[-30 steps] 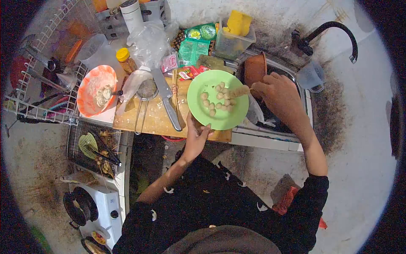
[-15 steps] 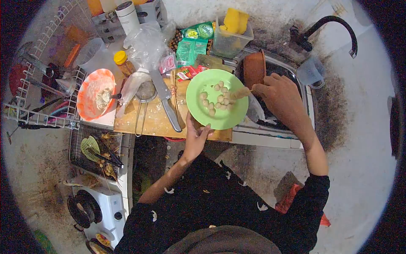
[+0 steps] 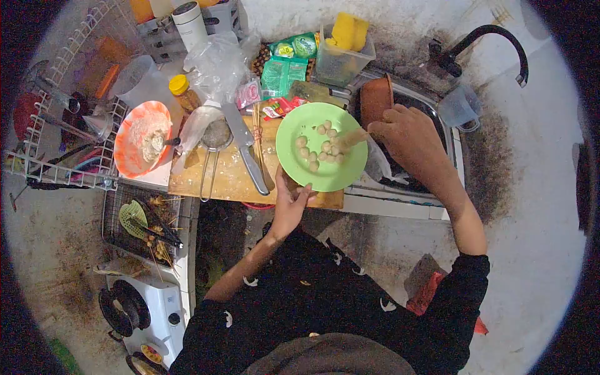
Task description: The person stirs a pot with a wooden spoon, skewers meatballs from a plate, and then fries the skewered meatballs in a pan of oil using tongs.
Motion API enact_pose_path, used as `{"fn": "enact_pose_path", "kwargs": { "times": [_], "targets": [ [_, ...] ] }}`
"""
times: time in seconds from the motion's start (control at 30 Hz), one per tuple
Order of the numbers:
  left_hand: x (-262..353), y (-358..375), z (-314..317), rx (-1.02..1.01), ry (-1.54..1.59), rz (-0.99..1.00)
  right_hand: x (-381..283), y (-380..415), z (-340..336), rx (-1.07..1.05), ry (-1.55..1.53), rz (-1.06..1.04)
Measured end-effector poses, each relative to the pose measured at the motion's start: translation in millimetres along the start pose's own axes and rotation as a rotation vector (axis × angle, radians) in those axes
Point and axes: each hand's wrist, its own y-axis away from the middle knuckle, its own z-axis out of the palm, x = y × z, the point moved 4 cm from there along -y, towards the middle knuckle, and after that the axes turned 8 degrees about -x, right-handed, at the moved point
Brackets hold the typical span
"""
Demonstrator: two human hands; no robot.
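Note:
My left hand (image 3: 290, 209) grips the near rim of a light green plate (image 3: 294, 169), thumb on top and fingers underneath. Several small round pale balls (image 3: 304, 152) lie on the plate, some of them clustered in its middle. From the right, my right hand (image 3: 415, 144) reaches over the rim with its fingers pinched on a skewer (image 3: 354, 137). Its tan, food-covered end is blurred and overlaps the balls at the plate's right side. The plate is held over the right end of a wooden board (image 3: 234, 178).
On the board are a knife (image 3: 245, 150), a strainer (image 3: 216, 134) and bamboo sticks (image 3: 257, 134). An orange bowl (image 3: 134, 125) of flour stands left. Behind are packets and a sponge tub (image 3: 344, 59); right, a sink (image 3: 431, 112) with a tap (image 3: 500, 31). A stove (image 3: 156, 312) is lower left.
My right hand has shifted slightly left with the skewer, bringing its fingers closer to the plate. The left hand and the plate stay almost where they were.

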Motion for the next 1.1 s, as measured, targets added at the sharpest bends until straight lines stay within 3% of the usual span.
{"fn": "enact_pose_path", "kwargs": {
  "times": [0.23,0.3,0.43,0.5,0.57,0.6,0.67,0.73,0.77,0.8,0.9,0.97,1.03,1.1],
  "targets": [
    [0,-1,1,-0.009,-0.069,0.036,-12,-21,2,-0.106,0.127,-0.038],
    [1,-1,1,-0.015,-0.061,0.042,-17,-29,7,-0.235,0.155,-0.047],
    [-1,0,2,0.025,-0.104,0.073,-16,-30,10,-0.209,0.159,-0.060],
    [-1,6,-4,0.060,-0.108,0.091,1,-20,16,-0.161,-0.024,0.044],
    [-17,14,-8,-0.132,0.165,-0.288,11,2,21,-0.088,-0.192,0.150],
    [-14,19,-11,-0.130,0.170,-0.278,15,15,26,-0.019,-0.364,0.251],
    [-6,29,1,-0.528,-0.147,-0.355,13,42,63,0.157,-0.700,0.445],
    [19,26,20,-0.540,-0.194,-0.237,-10,55,82,0.223,-1.113,0.562],
    [27,24,31,-0.552,-0.242,-0.121,-23,59,96,0.316,-1.156,0.573],
    [26,22,34,-0.434,-0.357,-0.056,-37,62,110,0.410,-1.198,0.584],
    [44,8,47,-0.294,-0.241,0.006,-90,57,124,0.435,-1.453,0.691],
    [44,5,53,-0.252,-0.155,0.022,-122,50,125,0.409,-1.626,0.748],
    [46,8,49,-0.208,-0.075,0.029,-149,43,141,0.575,-1.652,0.672],
    [47,12,38,-0.140,-0.108,-0.105,-169,34,136,0.588,-1.732,0.670]
  ]
}}
